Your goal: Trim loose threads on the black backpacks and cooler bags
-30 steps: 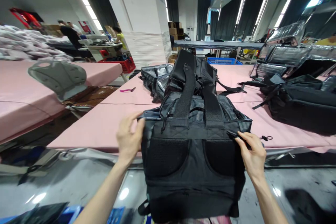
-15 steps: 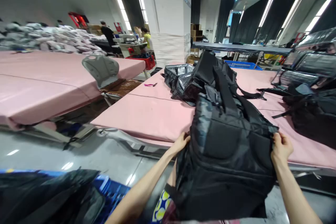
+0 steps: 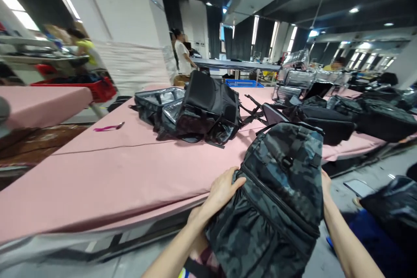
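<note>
A dark camouflage backpack (image 3: 276, 195) hangs in front of me at the table's edge, its zipped camouflage side turned toward me. My left hand (image 3: 224, 189) grips its left edge, with the thumb on the near face and the fingers behind. At the opposite edge, my right hand (image 3: 326, 184) is closed on the bag; most of those fingers are hidden behind it. Beyond it on the pink-covered table (image 3: 130, 173) lies another black backpack (image 3: 211, 104), beside an open bag with silver lining (image 3: 159, 97).
Pink-handled snips (image 3: 109, 127) lie on the table at left. More black bags (image 3: 325, 117) are heaped along the right. A blue crate (image 3: 244, 83) stands behind, and a red crate (image 3: 78, 87) is at far left. A person in white (image 3: 184, 54) stands in the background.
My view has swung to the right. The backpack has been turned from its black padded panel to its camouflage face, with both hands still on its edges.
</note>
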Available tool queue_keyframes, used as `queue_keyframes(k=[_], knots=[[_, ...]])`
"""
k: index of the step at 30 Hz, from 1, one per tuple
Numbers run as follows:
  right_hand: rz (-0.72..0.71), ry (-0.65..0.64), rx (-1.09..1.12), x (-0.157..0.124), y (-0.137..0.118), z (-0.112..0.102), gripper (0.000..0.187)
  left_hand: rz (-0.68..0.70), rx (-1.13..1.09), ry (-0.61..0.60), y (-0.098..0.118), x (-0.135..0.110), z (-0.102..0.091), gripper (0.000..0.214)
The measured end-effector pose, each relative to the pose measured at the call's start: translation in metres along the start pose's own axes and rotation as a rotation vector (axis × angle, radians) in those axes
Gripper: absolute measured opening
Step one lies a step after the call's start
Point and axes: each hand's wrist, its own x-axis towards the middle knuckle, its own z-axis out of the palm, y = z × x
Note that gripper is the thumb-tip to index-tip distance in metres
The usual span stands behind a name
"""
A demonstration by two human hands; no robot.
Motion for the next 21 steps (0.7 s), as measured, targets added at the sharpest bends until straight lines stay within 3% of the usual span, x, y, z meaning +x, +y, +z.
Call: queue_keyframes(k=[5, 8, 10, 12, 14, 21], knots=[[0.102, 0.084, 0.046, -0.005, -0.053, -0.056, 0.03, 0.052, -0.062, -0.141, 0.002, 0.002, 0.02, 0.036], [0.022, 0.055, 0.009, -0.041, -0.104, -0.086, 0.039, 0.059, -0.068, -0.148, 0.011, 0.001, 0.026, 0.032], [-0.289, -0.04, -0.316, -0.075, -0.135, -0.096, 0.04, 0.052, -0.082, -0.147, 0.018, 0.0, 0.028, 0.03], [-0.612, -0.242, -0.63, -0.105, -0.155, -0.097, 0.028, 0.047, -0.114, -0.148, 0.023, -0.002, 0.031, 0.029], [-0.824, -0.287, -0.823, -0.123, -0.164, -0.094, 0.023, 0.045, -0.156, -0.153, 0.026, -0.004, 0.032, 0.029], [-1.05, -0.14, -0.996, -0.124, -0.159, -0.082, 0.033, 0.034, -0.237, -0.143, 0.025, -0.009, 0.037, 0.035]])
